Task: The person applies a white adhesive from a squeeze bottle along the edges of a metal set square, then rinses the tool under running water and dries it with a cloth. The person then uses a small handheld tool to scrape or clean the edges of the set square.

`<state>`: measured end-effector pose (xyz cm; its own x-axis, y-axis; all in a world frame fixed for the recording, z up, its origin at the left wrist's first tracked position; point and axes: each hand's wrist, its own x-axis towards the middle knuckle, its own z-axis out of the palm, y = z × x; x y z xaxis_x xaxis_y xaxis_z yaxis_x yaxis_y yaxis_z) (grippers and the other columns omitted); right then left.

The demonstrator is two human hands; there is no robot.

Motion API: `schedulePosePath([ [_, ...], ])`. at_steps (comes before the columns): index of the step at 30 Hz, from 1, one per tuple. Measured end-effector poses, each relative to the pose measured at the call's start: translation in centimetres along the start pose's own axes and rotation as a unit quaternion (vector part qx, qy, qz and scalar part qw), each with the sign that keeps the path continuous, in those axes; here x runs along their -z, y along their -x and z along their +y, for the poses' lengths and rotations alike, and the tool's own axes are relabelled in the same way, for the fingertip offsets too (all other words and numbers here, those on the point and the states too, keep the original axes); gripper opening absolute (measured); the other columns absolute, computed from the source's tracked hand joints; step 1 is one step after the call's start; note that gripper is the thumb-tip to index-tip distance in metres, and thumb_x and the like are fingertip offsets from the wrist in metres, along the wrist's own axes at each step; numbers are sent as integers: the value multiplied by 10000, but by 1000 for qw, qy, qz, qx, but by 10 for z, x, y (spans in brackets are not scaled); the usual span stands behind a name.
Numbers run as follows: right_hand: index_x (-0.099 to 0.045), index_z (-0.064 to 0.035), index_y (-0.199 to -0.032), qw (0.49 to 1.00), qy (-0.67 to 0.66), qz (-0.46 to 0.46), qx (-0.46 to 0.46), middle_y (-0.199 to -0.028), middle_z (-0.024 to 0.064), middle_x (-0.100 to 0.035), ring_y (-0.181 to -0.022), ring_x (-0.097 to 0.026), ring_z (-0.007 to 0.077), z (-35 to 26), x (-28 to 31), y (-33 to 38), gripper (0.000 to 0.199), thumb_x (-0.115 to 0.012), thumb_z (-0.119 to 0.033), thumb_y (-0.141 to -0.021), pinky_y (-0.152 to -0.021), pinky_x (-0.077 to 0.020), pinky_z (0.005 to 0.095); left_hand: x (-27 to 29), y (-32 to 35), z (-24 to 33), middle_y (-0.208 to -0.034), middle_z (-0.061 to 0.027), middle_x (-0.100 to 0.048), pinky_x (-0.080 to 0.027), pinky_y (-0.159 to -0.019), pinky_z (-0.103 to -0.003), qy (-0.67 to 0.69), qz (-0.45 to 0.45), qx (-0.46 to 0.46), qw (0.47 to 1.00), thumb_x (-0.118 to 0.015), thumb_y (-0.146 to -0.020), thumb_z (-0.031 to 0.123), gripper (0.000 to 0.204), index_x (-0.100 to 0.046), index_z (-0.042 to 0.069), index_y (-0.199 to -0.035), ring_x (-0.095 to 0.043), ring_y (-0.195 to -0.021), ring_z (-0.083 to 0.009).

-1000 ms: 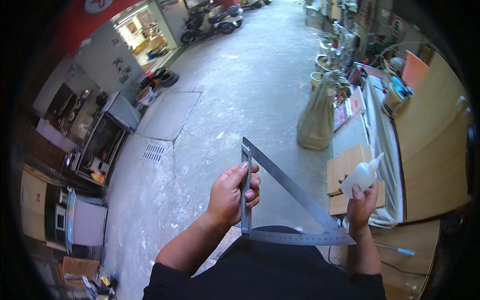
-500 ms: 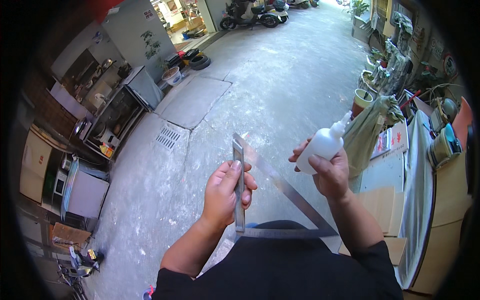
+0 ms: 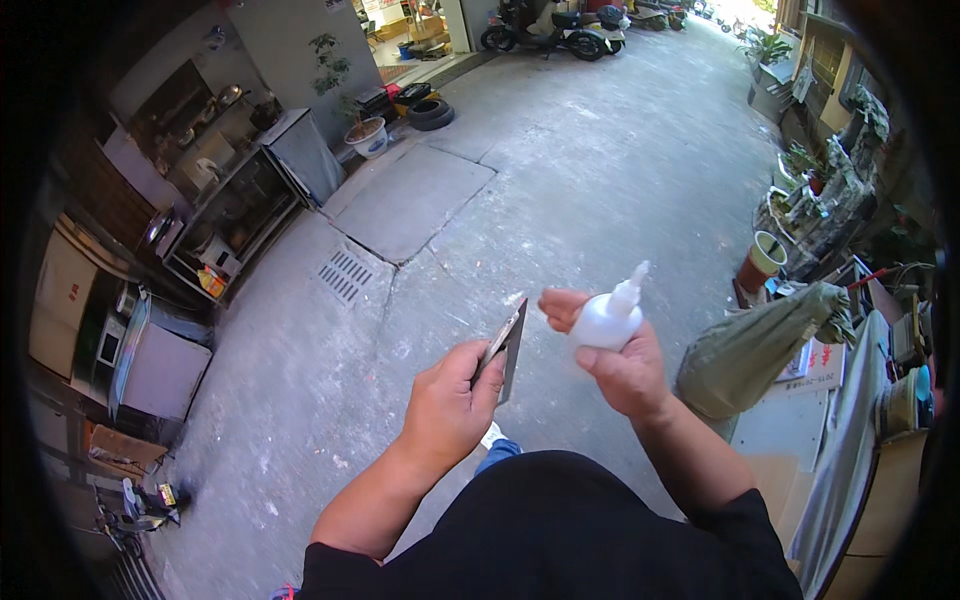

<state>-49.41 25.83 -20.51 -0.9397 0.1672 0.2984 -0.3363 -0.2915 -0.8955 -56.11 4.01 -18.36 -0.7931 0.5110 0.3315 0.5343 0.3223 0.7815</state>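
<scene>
In my left hand (image 3: 447,398) is a metal triangle square (image 3: 514,350), gripped by its thick edge. It is turned nearly edge-on, so only a narrow grey strip shows past my fingers. My right hand (image 3: 637,378) is wrapped around a white plastic squeeze bottle (image 3: 606,324) with a pointed nozzle, which tilts up and to the right. Some of my right fingers stick out on the bottle's left side. The square and the bottle are apart, both held in the air in front of my body above the concrete floor.
On the right are a draped green-grey cloth (image 3: 757,355), a brown-and-cream pot (image 3: 762,262) and leaning boards. A metal rack (image 3: 235,220) and a floor drain grate (image 3: 345,276) lie to the left. Farther off are a tyre (image 3: 431,114), a potted plant (image 3: 368,138) and parked scooters (image 3: 555,35).
My left hand has turned the triangle square from nearly face-on to nearly edge-on. My right hand has shifted slightly left and down with the bottle. The view has swung a little left.
</scene>
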Motion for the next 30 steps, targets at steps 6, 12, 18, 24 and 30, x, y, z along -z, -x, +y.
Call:
schedulePosePath([
  [6,-567,34,-1381,997,-74,-38,-4,-1358,130,-627,-1268,-580,189,62,-40,-117,535,-668,-3,-857,-1101,-430,367,55,-90,-72,-855,-206,-695,-539,-634,-455,-102,-3,-19,995,-693,-942,119,172,-650,13,-1071,-686,-740,-407],
  [12,-584,26,-1339,997,-56,-41,-31,-1356,141,-630,-1268,-582,194,108,-58,-192,517,-708,-18,-839,-1094,-434,362,87,-144,-127,-829,-189,-694,-552,-643,-421,-185,19,-43,982,-711,-925,95,175,-668,18,-1076,-697,-726,-377],
  [18,-590,21,-1327,991,-81,-102,-34,-1371,148,-623,-1276,-577,199,148,-74,-278,516,-727,-24,-831,-1094,-435,373,115,-186,-175,-840,-201,-700,-558,-642,-439,-212,77,-23,974,-726,-907,86,185,-668,9,-1065,-700,-743,-390],
  [24,-600,24,-1265,983,-27,-164,-79,-1363,164,-622,-1325,-569,285,181,-71,-378,455,-709,-38,-827,-1087,-469,425,139,-240,-213,-888,-208,-723,-578,-677,-436,-240,105,55,964,-703,-940,158,244,-654,6,-1124,-720,-762,-380],
  [30,-641,-16,-1174,946,185,-213,-162,-1039,65,-711,-920,-668,147,193,-51,-488,404,-790,-126,-815,-799,-544,334,156,-288,-248,-795,-33,-691,-485,-597,-258,-18,197,252,947,-605,-1036,192,238,-659,-24,-1118,-587,-671,-74],
])
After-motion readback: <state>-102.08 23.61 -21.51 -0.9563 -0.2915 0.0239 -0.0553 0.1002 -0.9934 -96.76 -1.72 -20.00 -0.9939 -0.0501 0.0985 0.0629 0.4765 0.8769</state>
